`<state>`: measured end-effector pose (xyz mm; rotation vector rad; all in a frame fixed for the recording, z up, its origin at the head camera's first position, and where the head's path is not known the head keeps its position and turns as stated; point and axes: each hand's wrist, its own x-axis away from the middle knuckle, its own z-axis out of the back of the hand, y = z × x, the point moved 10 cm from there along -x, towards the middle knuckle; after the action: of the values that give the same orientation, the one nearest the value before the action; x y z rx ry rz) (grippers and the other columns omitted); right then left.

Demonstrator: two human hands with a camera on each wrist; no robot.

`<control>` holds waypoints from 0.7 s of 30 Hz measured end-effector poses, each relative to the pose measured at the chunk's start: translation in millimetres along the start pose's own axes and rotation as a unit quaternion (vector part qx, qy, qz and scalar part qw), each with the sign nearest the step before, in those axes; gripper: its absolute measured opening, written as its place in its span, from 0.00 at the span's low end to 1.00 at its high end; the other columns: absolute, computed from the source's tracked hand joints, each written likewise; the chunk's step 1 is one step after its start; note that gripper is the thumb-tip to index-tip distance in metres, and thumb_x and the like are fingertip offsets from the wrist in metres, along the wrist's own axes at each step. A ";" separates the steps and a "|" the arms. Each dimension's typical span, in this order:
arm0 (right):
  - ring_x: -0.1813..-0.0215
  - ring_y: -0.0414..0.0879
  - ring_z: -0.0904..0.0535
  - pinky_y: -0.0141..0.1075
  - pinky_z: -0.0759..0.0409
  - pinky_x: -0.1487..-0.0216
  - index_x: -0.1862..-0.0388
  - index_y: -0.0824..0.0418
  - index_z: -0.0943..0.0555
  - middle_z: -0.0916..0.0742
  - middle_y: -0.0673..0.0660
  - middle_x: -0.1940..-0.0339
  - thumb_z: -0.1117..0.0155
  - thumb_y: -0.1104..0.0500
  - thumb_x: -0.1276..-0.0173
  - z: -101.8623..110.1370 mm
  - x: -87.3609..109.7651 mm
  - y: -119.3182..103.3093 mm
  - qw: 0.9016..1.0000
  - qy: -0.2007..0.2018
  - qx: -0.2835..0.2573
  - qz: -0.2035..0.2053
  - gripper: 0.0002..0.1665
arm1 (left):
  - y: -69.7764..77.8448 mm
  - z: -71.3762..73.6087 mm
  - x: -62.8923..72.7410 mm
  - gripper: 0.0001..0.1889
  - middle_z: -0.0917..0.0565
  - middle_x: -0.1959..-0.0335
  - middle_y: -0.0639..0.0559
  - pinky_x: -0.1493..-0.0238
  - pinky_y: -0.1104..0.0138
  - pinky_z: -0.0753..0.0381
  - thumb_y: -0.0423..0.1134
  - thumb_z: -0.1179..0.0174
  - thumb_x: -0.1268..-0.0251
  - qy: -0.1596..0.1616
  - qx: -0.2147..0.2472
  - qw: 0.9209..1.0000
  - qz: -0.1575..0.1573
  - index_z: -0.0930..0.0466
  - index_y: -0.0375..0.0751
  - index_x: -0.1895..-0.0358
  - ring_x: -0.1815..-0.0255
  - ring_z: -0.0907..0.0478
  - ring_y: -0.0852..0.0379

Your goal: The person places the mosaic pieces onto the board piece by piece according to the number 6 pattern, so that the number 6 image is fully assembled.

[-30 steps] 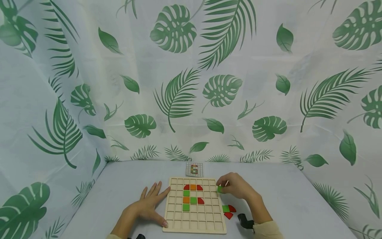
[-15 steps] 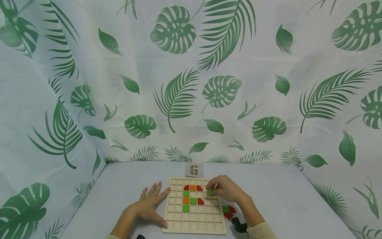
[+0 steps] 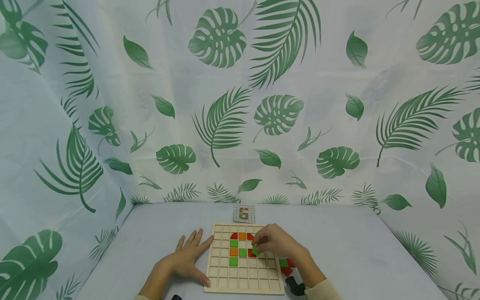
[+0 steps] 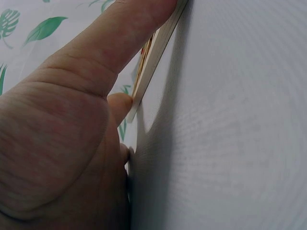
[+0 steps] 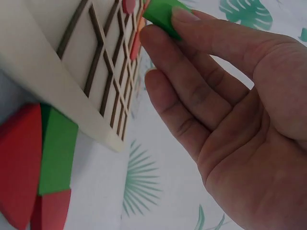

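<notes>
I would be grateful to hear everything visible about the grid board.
The grid board is pale, wooden-looking and roughly square, with a raised rim and thin ridges dividing it into square cells. Some cells hold green, orange and red pieces; others are bare. It lies face up on the light tabletop. The left hand touches its left edge with thumb and index finger; the right hand, pinching a green piece, hides part of its right side. Whether that piece touches it is unclear.

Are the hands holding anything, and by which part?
Right hand: a green tile, pinched near one edge between thumb and fingers. Left hand: no grip, just touching the board.
</notes>
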<state>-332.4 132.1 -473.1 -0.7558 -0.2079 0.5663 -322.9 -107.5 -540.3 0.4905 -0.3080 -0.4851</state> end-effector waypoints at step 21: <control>0.68 0.32 0.17 0.28 0.16 0.63 0.66 0.56 0.08 0.08 0.46 0.68 0.21 0.68 0.41 -21.9 -4.9 -6.7 0.999 -0.040 0.011 0.021 0.08 | 1.3 1.0 1.0 0.71 0.60 0.13 0.34 0.21 0.30 0.72 0.75 0.22 0.68 0.000 -0.001 1.000 0.001 0.48 0.57 0.15 0.13 0.68 0.33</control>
<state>-325.5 112.6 -484.0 -0.7182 -0.2608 0.6389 -322.0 -107.3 -538.6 0.4883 -0.3070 -0.4834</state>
